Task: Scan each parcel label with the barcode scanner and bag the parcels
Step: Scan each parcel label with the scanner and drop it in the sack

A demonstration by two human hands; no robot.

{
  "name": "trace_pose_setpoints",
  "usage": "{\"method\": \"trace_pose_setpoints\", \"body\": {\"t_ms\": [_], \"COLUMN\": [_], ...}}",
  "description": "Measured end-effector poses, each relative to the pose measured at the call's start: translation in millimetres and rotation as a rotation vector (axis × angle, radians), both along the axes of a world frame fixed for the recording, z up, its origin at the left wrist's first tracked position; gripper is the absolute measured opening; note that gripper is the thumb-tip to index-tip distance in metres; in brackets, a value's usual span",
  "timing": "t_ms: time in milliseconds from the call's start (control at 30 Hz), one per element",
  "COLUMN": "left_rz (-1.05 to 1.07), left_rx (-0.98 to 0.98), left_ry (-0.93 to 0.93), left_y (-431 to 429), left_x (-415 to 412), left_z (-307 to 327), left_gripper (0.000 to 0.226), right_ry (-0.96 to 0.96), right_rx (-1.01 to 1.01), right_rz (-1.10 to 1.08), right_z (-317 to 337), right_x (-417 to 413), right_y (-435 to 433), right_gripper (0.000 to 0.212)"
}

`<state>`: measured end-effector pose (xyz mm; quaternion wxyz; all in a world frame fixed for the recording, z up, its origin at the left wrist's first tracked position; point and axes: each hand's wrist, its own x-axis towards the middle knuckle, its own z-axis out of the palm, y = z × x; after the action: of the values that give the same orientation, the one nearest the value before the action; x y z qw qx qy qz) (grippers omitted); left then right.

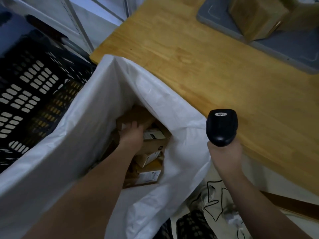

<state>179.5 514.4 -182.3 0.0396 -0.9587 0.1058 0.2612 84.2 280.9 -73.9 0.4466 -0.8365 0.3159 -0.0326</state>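
Parcels (pixel 146 163) of brown cardboard, several with white labels, lie piled inside the white bag (pixel 72 135), which stands open between a black slotted crate (pixel 29 87) and the wooden desk (pixel 215 66). The left hand (pixel 132 135) reaches deep into the bag, its grip resting on a parcel (whether it clasps it, I cannot tell). The right hand (pixel 224 156) has its grip wrapped around the black barcode scanner (pixel 221 126), held upright at the desk's edge.

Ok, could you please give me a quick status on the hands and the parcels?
Left hand down in white bag, on a parcel. Right hand gripping barcode scanner. One box waiting on table. Nothing blocking.
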Motion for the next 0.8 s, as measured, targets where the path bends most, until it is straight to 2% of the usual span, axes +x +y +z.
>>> {"method": "trace_pose_setpoints", "body": {"t_ms": [167, 300, 467, 600, 800], "left_rz": [0.024, -0.080, -0.231, -0.311, -0.311], "left_rx": [-0.248, -0.355, -0.406, -0.390, -0.428], "left_ry": [-0.108, -0.234, -0.347, -0.373, -0.395], "left_y": [-18.3, -43.6, -98.8, -150.6, -234.5], "left_x": [-24.9, -41.8, -23.7, 2.0, 47.3], "left_z": [49.1, 97.2, 154.0, 179.9, 198.3], "left_gripper": [0.038, 0.043, 0.042, 0.043, 0.044], "right_ry": [0.042, 0.018, -0.062, -0.112, -0.162], "right_rx": [0.005, -0.001, 0.007, 0.003, 0.053], "right_rz": [-0.002, 0.025, -0.015, -0.071, -0.231], "right_z": [-0.8, 21.2, 54.7, 76.1, 90.7], "right_x": [-3.0, -3.3, 7.8, 16.9, 42.6], "right_y": [-12.6, -28.7, -63.6, -108.5, -195.8], "right_gripper": [0.044, 0.041, 0.035, 0.010, 0.018]}}
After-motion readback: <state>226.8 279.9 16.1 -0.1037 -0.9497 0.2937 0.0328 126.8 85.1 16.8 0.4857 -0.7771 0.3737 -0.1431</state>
